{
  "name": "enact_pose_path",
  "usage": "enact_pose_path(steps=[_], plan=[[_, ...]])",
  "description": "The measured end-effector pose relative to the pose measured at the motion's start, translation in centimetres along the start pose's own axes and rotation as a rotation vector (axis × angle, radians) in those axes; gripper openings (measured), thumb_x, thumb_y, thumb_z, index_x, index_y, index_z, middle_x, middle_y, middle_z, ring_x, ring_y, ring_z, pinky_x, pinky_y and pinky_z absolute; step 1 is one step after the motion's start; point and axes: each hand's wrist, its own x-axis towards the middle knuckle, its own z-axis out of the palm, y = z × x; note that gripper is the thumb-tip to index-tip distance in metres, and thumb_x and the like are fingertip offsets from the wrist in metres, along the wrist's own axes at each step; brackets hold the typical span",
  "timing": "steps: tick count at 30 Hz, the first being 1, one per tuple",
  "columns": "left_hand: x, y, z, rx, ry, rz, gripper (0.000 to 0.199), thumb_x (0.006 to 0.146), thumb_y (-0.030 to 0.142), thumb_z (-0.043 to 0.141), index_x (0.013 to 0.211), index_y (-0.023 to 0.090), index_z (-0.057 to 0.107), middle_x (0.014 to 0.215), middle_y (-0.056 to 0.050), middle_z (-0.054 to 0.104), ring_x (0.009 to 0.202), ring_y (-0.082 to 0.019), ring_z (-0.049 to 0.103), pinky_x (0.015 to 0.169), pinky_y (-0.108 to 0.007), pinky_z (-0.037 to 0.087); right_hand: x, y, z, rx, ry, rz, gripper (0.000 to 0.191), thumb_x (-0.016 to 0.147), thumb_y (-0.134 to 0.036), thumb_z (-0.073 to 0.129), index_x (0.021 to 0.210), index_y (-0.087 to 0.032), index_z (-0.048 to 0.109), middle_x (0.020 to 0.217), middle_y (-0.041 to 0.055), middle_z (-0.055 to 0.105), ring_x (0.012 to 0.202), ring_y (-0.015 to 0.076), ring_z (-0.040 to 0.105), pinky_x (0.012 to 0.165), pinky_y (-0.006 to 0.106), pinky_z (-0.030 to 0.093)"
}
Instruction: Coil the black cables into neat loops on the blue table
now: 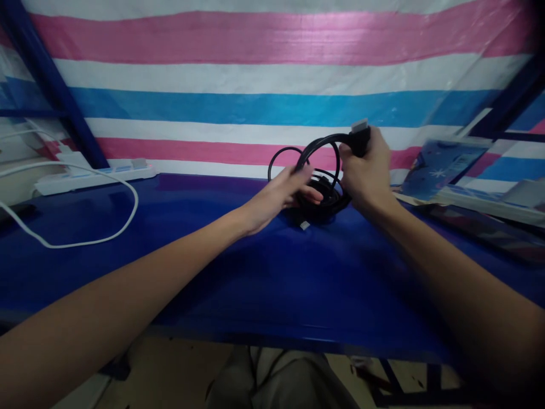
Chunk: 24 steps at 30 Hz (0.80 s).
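Observation:
A black cable (321,139) rises in loops above the blue table (255,284), with the rest of it coiled beneath. My right hand (368,170) is closed round the cable's thick black plug, whose flat silver end (360,125) points up past the fingers. At the left side of the coil, my left hand (285,190) has its thumb and fingers round a loop of the cable. Another small metal-tipped plug (304,225) pokes out low, near the tabletop below my left hand. Part of the coil is hidden behind my fingers.
On the left, a white power strip (97,177) lies along the back edge, and a white cord (135,199) loops over the table. Toward the right are a blue patterned packet (443,165) and a dark flat device (485,230). A striped sheet (255,74) hangs behind.

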Motion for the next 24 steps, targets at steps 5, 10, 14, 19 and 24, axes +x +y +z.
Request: enact_pose_path(steps=[5, 10, 14, 19, 24], plan=[[-0.3, -0.3, 0.7, 0.197, -0.029, 0.010, 0.017, 0.088, 0.019, 0.052, 0.104, 0.017, 0.047, 0.060, 0.000, 0.063, 0.074, -0.016, 0.066, 0.077, -0.030, 0.049, -0.7, -1.1, 0.1, -0.103, -0.135, 0.111, 0.018, 0.075, -0.008, 0.050, 0.087, -0.016, 0.060, 0.073, 0.0036, 0.060, 0.074, 0.0192, 0.059, 0.071, 0.035, 0.045], [-0.6, 0.4, 0.6, 0.352, -0.051, 0.056, 0.007, 0.092, 0.022, 0.047, 0.095, 0.018, 0.052, 0.038, 0.008, 0.040, 0.055, -0.015, 0.063, 0.066, -0.028, 0.048, -1.2, -2.7, -0.5, -0.229, -0.226, 0.118, 0.017, 0.076, -0.023, 0.058, 0.061, -0.017, 0.051, 0.057, 0.0024, 0.050, 0.057, 0.0145, 0.047, 0.058, 0.031, 0.033], [-0.4, 0.4, 0.3, 0.450, 0.086, 0.186, 0.016, 0.091, 0.033, 0.052, 0.095, 0.018, 0.055, 0.050, 0.005, 0.051, 0.055, -0.013, 0.059, 0.060, -0.027, 0.045, -1.1, -3.1, -0.4, 0.010, -0.238, 0.171, 0.026, 0.082, -0.027, 0.055, 0.059, -0.018, 0.046, 0.056, 0.0012, 0.049, 0.054, 0.0120, 0.046, 0.053, 0.028, 0.034], [0.7, -0.1, -1.7, 0.592, 0.481, 0.599, 0.033, 0.089, 0.051, 0.053, 0.104, 0.021, 0.054, 0.104, -0.005, 0.061, 0.101, -0.016, 0.056, 0.087, -0.030, 0.043, -1.2, -3.8, 0.1, 0.583, -0.090, 0.505, 0.030, 0.088, -0.033, 0.053, 0.063, -0.020, 0.041, 0.047, -0.0066, 0.030, 0.037, 0.0065, 0.025, 0.039, 0.024, 0.026], [0.7, 0.4, -1.9, 0.308, 0.435, 0.258, 0.059, 0.082, 0.058, 0.059, 0.126, 0.023, 0.040, 0.119, -0.011, 0.056, 0.110, -0.023, 0.056, 0.093, -0.038, 0.043, -0.7, -3.3, -0.3, 0.625, -0.036, 0.609, 0.019, 0.093, -0.029, 0.042, 0.077, -0.020, 0.043, 0.049, -0.0091, 0.021, 0.039, 0.0067, 0.019, 0.040, 0.022, 0.023]])
